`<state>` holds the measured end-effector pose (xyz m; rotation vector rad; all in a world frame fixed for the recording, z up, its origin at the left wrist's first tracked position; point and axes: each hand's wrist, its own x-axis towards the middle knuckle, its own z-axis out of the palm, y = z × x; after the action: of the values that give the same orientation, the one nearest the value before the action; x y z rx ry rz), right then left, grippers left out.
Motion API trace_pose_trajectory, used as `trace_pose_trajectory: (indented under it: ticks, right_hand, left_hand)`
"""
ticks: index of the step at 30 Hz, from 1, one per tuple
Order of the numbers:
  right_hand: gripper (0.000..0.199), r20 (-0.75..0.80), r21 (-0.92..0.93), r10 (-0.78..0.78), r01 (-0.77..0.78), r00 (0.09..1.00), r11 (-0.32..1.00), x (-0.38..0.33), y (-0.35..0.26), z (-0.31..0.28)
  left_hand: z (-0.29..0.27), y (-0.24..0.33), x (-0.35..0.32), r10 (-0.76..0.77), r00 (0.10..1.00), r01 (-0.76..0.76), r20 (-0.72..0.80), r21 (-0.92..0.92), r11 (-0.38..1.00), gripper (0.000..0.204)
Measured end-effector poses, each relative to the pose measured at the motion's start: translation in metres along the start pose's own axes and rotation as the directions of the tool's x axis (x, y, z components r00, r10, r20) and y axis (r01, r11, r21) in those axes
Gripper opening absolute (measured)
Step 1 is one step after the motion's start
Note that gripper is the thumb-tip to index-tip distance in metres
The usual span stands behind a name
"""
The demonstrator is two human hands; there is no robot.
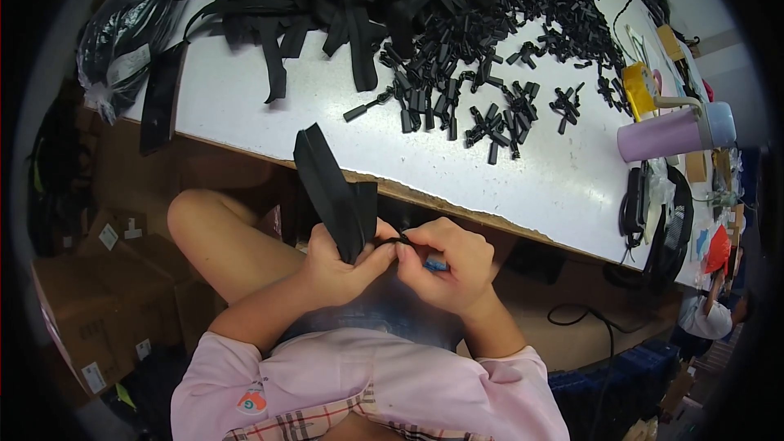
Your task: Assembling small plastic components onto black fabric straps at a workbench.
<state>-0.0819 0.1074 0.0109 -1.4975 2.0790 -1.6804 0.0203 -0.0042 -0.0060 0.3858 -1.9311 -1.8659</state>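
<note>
Over my lap, just off the table's near edge, my left hand is closed round a folded black fabric strip that looks like zipper tape. The strip's broad end stands up past my fingers. Close against it, my right hand pinches the strip's thin dark end, and the fingertips of both hands nearly meet there. Whether a small slider sits between the fingertips is hidden. Something small and blue shows under my right fingers. On the table lie many black zipper sliders with long pulls, loosely heaped.
More black strips are piled on the white table at the far left, beside a clear plastic bag. A lilac tumbler and a yellow roll are at right. Cardboard boxes stand at lower left. Another person is far right.
</note>
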Motion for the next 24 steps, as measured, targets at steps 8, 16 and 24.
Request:
trace_pose_trajectory:
  ticks: [8,16,24]
  right_hand:
    - [0.017,0.019,0.125,0.001,-0.003,1.0,0.992,0.004,0.002,-0.004]
    - [0.011,0.342,0.243,0.084,-0.175,0.936,0.954,0.006,-0.001,-0.006]
    - [0.026,0.218,-0.041,0.23,-0.227,0.948,0.973,0.005,0.001,-0.006]
  left_hand:
    - [-0.003,0.006,0.004,0.05,0.996,-0.048,0.067,-0.035,0.998,0.009]
    - [-0.003,0.009,0.007,0.28,0.954,-0.279,0.11,-0.029,0.96,0.003]
    - [-0.013,0.003,0.013,-0.114,0.977,0.139,0.182,-0.132,0.981,0.032]
